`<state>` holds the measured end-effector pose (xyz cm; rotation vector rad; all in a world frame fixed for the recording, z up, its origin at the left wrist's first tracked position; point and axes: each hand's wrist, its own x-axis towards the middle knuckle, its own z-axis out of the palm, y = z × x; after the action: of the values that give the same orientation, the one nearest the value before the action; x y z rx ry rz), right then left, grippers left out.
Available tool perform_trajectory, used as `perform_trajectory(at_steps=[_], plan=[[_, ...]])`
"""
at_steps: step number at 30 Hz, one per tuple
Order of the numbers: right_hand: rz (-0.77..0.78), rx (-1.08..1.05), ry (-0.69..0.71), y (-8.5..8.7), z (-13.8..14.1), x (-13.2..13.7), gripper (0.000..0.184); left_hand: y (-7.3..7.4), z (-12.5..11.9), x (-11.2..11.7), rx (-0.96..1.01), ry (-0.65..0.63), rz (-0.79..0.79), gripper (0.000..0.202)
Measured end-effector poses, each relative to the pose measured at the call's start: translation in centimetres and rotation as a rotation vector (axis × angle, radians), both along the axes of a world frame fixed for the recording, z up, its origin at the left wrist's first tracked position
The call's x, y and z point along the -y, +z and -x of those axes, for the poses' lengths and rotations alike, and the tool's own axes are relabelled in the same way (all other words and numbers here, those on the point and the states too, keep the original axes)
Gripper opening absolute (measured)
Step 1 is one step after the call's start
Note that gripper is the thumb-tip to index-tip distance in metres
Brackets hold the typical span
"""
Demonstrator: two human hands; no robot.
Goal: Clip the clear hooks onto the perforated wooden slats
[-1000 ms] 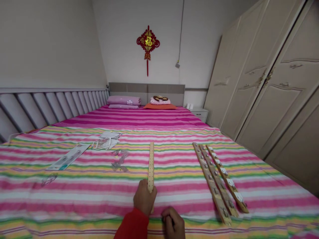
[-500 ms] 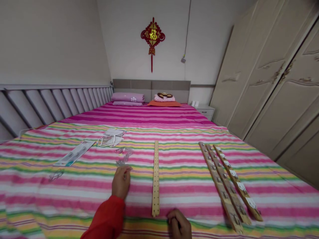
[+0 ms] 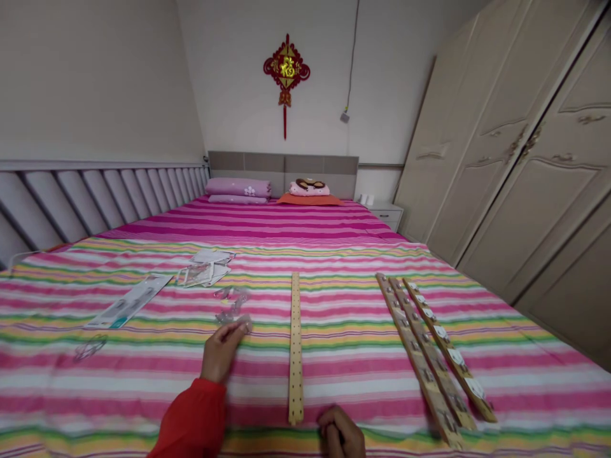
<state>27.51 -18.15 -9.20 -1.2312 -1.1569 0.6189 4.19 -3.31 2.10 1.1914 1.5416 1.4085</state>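
Observation:
My left hand, in a red sleeve, reaches forward over the striped bedspread. Its fingertips pinch the near end of a small clear plastic bag. A long wooden strip with a row of holes lies lengthwise just right of that hand. My right hand rests closed near the bottom edge, beside the strip's near end; a small dark object shows between its fingers, too small to name.
Three wooden strips fitted with metal hooks lie side by side at the right. Flat packaging, white packets and another clear bag lie at the left. Pillows sit at the headboard; a wardrobe stands right.
My left hand let go of the holed strip's near end and moved left and forward to the clear bag, now pinching it. The right hand has stayed closed by the strip's end.

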Motion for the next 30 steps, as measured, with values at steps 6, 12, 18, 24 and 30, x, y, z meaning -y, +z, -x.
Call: perform_trajectory(at_steps=[6, 12, 18, 24, 30], plan=[[-0.023, -0.015, -0.017, 1.1, 0.0, 0.3, 0.023, 0.8, -2.2, 4.1, 0.303, -0.174, 0.157, 0.054], [0.032, -0.145, 0.005, 3.3, -0.6, 1.1, 0.018, 1.1, -3.6, 7.2, 0.328, -0.294, 0.254, 0.05], [0.212, -0.35, 0.254, 7.3, 0.6, 0.9, 0.026, -0.1, -5.0, 8.8, 0.261, -0.409, 0.322, 0.044], [0.341, -0.458, 0.338, 9.4, 1.9, -0.6, 0.044, 0.3, -6.7, 9.2, 0.214, -0.491, 0.331, 0.042], [0.381, -0.523, 0.304, 8.9, 1.7, -1.9, 0.04, 0.4, -7.4, 8.7, 0.205, -0.474, 0.366, 0.043]])
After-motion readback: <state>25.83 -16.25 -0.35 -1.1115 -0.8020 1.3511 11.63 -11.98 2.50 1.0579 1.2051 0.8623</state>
